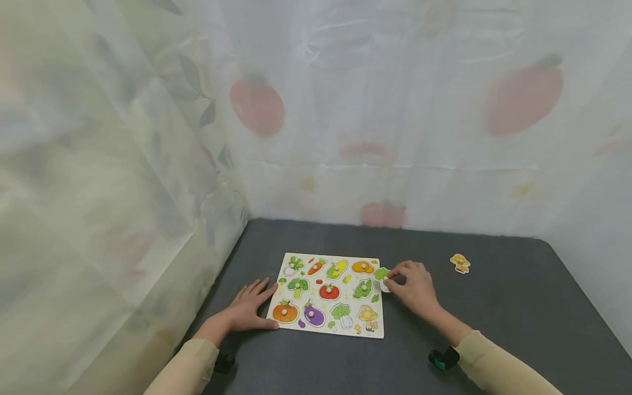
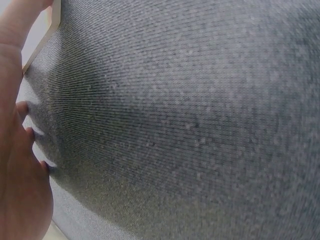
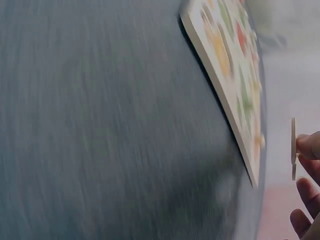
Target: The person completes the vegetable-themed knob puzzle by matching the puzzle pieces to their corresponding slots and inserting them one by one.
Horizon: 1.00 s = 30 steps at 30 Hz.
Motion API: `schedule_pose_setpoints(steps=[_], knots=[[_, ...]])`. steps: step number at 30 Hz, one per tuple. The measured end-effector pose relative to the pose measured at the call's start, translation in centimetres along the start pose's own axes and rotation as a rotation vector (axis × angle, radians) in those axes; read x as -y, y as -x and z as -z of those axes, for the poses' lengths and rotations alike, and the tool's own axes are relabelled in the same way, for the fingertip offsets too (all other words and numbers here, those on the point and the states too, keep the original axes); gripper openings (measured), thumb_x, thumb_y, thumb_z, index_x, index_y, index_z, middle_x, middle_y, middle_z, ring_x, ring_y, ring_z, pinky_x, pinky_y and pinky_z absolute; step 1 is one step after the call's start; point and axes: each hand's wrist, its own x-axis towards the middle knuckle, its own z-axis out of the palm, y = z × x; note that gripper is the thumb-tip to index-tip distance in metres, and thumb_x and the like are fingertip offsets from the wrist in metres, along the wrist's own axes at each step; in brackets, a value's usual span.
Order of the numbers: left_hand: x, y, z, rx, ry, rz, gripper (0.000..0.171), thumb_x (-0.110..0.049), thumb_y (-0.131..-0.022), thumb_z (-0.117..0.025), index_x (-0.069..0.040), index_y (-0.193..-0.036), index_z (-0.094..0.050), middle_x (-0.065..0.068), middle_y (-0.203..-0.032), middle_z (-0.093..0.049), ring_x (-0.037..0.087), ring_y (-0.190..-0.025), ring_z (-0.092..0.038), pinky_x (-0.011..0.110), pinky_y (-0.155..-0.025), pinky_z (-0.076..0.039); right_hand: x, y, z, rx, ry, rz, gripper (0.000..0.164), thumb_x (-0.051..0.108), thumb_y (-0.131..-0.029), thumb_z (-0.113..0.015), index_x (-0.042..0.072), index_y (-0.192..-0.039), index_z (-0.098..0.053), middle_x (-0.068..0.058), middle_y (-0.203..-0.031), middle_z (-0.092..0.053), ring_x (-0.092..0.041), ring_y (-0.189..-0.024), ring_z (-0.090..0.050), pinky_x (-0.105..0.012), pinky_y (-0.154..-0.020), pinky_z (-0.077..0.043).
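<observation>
A white vegetable puzzle board (image 1: 323, 330) lies flat on the dark table. My left hand (image 1: 249, 308) is spread at its left edge, thumb at the near corner and fingers stretched out along the side. My right hand (image 1: 413, 286) pinches a bok choy puzzle piece (image 1: 381, 274) over the board's right edge. Seen edge-on in the right wrist view, this thin piece (image 3: 293, 145) is raised above the table. Knobbed pieces sit in the board, among them a tomato (image 1: 329, 292), an eggplant (image 1: 314, 316) and a pumpkin (image 1: 285, 313). The bok choy (image 1: 342, 315) and mushroom (image 1: 367, 314) pictures at the near right show no knobs.
A loose yellow mushroom piece (image 1: 460, 262) lies on the table (image 1: 513, 307) to the right, beyond my right hand. Pale printed curtains (image 1: 321, 186) hang behind the table and along its left side.
</observation>
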Motion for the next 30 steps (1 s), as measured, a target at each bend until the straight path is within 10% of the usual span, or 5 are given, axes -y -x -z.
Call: schedule_pose_setpoints(steps=[11, 30], knots=[[-0.1, 0.1, 0.1, 0.005, 0.001, -0.001, 0.113, -0.073, -0.077, -0.076, -0.018, -0.164, -0.028, 0.017, -0.169, -0.019, 0.044, -0.154, -0.01, 0.067, -0.12, -0.008, 3.7, 1.6, -4.8, 0.095, -0.022, 0.091, 0.014, 0.03, -0.084, -0.085, 0.036, -0.08, -0.073, 0.011, -0.101, -0.064, -0.025, -0.114, -0.053, -0.054, -0.097, -0.041], [-0.1, 0.1, 0.2, -0.009, -0.001, -0.018, 0.113, -0.073, -0.077, -0.075, -0.018, -0.164, -0.028, 0.018, -0.168, -0.018, 0.044, -0.154, -0.01, 0.067, -0.12, -0.008, 5.8, 3.0, -7.2, 0.122, 0.019, 0.213, 0.013, 0.03, -0.079, -0.088, 0.031, -0.076, -0.075, 0.011, -0.096, -0.061, -0.019, -0.101, -0.05, -0.047, -0.09, -0.041]])
